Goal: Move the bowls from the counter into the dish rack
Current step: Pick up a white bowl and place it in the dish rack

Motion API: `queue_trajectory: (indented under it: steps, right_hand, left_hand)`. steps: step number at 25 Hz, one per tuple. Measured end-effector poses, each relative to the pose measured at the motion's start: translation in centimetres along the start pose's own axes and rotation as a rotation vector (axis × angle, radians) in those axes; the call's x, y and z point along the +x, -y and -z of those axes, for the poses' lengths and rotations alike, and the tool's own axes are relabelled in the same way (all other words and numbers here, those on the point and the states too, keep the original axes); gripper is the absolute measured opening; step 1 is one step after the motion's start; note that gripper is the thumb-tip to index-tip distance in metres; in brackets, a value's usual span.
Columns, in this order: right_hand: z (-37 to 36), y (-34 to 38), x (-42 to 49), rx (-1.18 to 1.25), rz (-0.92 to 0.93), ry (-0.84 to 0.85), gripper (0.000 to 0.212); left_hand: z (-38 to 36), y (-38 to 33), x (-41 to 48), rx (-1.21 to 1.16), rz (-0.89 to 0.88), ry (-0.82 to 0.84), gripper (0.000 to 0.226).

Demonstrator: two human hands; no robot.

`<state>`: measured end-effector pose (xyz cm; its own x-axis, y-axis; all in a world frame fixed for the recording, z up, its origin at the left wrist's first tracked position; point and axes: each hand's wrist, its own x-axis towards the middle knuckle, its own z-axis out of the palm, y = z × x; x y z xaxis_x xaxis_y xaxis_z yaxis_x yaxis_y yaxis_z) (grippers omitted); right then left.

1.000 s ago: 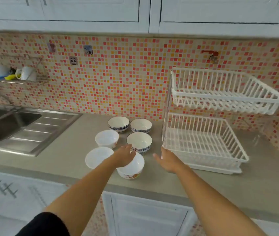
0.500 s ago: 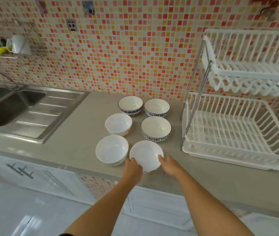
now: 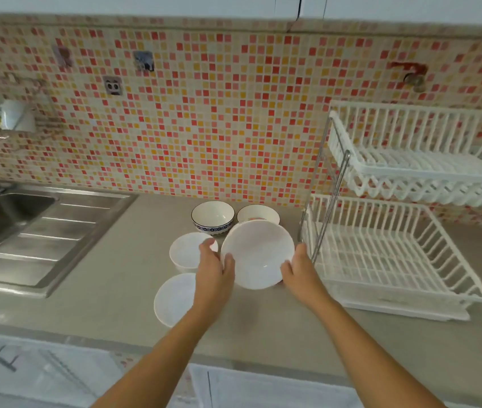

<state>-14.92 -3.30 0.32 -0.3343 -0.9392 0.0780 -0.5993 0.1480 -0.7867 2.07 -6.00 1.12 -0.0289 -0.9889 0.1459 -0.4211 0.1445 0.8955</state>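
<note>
Lifted off counter (image 3: 101, 290): white bowl (image 3: 257, 253), left hand (image 3: 213, 270), right hand (image 3: 300, 270) clasping rim.

A mosaic tile backsplash (image 3: 204, 128) in red, orange and cream rises behind the grey countertop (image 3: 110, 278); a steel sink (image 3: 13, 231) sits left, white cabinets (image 3: 263, 390) below.

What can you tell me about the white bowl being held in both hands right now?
The held white bowl is plain, glossy, ceramic-looking, and empty inside. It is lifted off the counter and tilted so its opening faces the camera. The left hand grips its left rim, the right hand its lower right rim. It hangs just left of the dish rack, hiding part of the bowls behind it.
</note>
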Motion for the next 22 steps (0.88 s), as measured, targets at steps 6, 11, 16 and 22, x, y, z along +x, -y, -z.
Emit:
queue_trajectory:
  steps: [6,11,16,22]
  right_hand:
    - [7.5,8.0,0.5,0.081,0.317,-0.267,0.024]
    - [15.3,11.2,0.4,0.047,0.555,-0.417,0.04]
    - [22.5,8.6,1.8,-0.367,0.702,-0.559,0.061]
    - [28.5,4.9,7.5,-0.463,0.693,-0.506,0.063]
  left_hand:
    - [3.3,-9.5,5.5,0.061,-0.426,0.027,0.055]
    - [3.0,-16.1,6.0,-0.001,-0.712,0.033,0.077]
    - [0.9,-22.1,6.8,0.143,-1.015,0.252,0.072]
    - [-6.2,-28.1,10.4,0.312,-1.023,0.315,0.067]
